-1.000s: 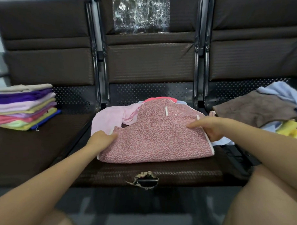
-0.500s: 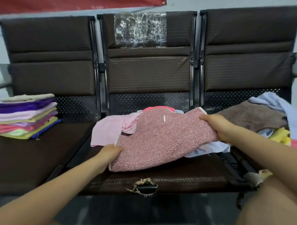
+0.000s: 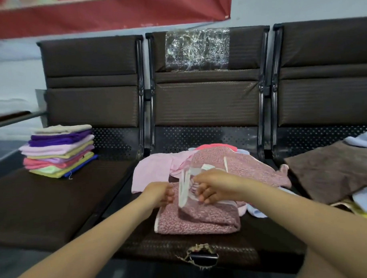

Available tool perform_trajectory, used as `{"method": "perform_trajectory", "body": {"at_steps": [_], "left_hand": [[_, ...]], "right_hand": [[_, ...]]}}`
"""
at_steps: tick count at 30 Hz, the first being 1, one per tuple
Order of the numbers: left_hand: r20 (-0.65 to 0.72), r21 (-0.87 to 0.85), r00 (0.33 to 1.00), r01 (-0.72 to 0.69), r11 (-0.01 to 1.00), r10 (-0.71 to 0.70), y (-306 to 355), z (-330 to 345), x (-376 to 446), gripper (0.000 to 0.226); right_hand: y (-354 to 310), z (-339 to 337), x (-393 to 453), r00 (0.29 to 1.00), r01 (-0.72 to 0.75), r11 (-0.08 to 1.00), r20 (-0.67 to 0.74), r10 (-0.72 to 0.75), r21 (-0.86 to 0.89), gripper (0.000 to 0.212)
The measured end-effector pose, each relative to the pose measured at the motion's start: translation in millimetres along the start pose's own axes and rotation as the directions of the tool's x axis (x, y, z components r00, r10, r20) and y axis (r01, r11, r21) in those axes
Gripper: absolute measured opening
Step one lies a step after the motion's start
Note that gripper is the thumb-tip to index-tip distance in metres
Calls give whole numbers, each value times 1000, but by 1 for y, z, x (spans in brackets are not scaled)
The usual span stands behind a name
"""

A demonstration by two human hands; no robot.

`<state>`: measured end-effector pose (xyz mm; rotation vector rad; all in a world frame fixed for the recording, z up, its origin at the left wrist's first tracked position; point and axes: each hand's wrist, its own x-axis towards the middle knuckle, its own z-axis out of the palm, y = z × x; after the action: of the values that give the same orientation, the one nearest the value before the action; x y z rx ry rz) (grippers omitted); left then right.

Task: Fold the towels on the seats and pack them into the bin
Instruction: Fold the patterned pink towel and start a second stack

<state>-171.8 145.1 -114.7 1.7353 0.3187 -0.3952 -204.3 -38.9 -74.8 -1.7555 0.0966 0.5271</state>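
Speckled pink towel (image 3: pixel 202 217) at the middle seat's (image 3: pixel 153 244) front edge, mid-fold. Right hand (image 3: pixel 213 184) pinches the white-hemmed flap; left hand (image 3: pixel 159 193) grips the left edge. Align hems squarely, then press the crease flat.

Speckled pink towel (image 3: pixel 202 217) half-folded (white-edged) on middle seat (image 3: pixel 234 253).

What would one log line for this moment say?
step: folding | item: speckled pink towel | left hand: grips towel | right hand: brings edge over | folded stack: left seat
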Motion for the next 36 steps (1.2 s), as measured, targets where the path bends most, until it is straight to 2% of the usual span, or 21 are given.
{"method": "perform_trajectory", "body": {"at_steps": [1, 3, 5, 7, 8, 9, 11, 13, 17, 19, 21, 23, 25, 28, 30, 32, 34, 36], "left_hand": [[34, 21, 999, 3, 1000, -4, 1, 2, 0, 17], [97, 87, 995, 15, 996, -24, 1, 7, 0, 20], [146, 130, 989, 8, 991, -27, 1, 12, 1, 29], [182, 142, 983, -9, 990, -17, 0, 18, 3, 38], [196, 140, 981, -23, 990, -5, -2, 22, 6, 40], [211, 122, 977, -36, 992, 9, -2, 25, 7, 41], [239, 51, 971, -42, 998, 29, -1, 31, 7, 35], [230, -43, 972, -49, 998, 58, 2, 36, 6, 29], [121, -192, 987, -85, 978, 110, 11, 32, -6, 19], [82, -240, 994, -50, 969, 71, 13, 21, -11, 17], [22, -234, 999, -17, 972, 23, 11, 7, -14, 15], [-28, -156, 1000, -14, 988, 10, 3, -3, -15, 15], [-38, 16, 999, -30, 999, 31, -7, -12, -14, 14], [-4, 354, 996, -80, 932, 87, -21, -16, -9, 7], [-15, 401, 995, -82, 912, 95, -20, -17, -6, 10], [9, 253, 1000, -27, 967, 26, -18, -18, -5, 22], [153, 17, 984, 86, 996, -88, -14, -18, -10, 32], [272, -80, 952, 166, 983, -139, -9, -17, -17, 28]], "right_hand": [[3, 0, 5, 1000, 15, 997, -8, -16, -73, 11], [7, -10, 10, 979, 108, 971, -148, -141, -212, 9], [9, -28, 12, 906, 176, 938, -324, -273, -299, 11], [15, -48, 14, 836, 164, 924, -448, -316, -346, 7], [19, -57, 14, 838, 114, 927, -467, -283, -356, 4], [23, -62, 13, 862, 46, 938, -460, -211, -344, 3], [29, -65, 8, 922, -102, 955, -387, -15, -280, 15], [31, -63, 3, 940, -173, 964, -327, 99, -204, 23], [20, -53, 4, 943, -99, 977, -331, 31, -190, 32], [15, -48, 6, 953, -58, 979, -302, -4, -196, 33], [11, -44, 9, 962, -50, 954, -270, -33, -296, 32], [9, -41, 13, 971, -68, 882, -234, -50, -467, 37], [11, -37, 17, 975, -112, 810, -222, -24, -575, 39], [16, -32, 17, 970, -194, 812, -231, 75, -550, 46], [21, -30, 14, 964, -242, 849, -214, 157, -469, 49], [27, -27, 10, 964, -259, 899, -145, 221, -354, 46], [32, -19, 8, 968, -251, 942, -61, 244, -221, 48], [32, -8, 9, 977, -212, 977, -9, 212, -36, 44]]}}
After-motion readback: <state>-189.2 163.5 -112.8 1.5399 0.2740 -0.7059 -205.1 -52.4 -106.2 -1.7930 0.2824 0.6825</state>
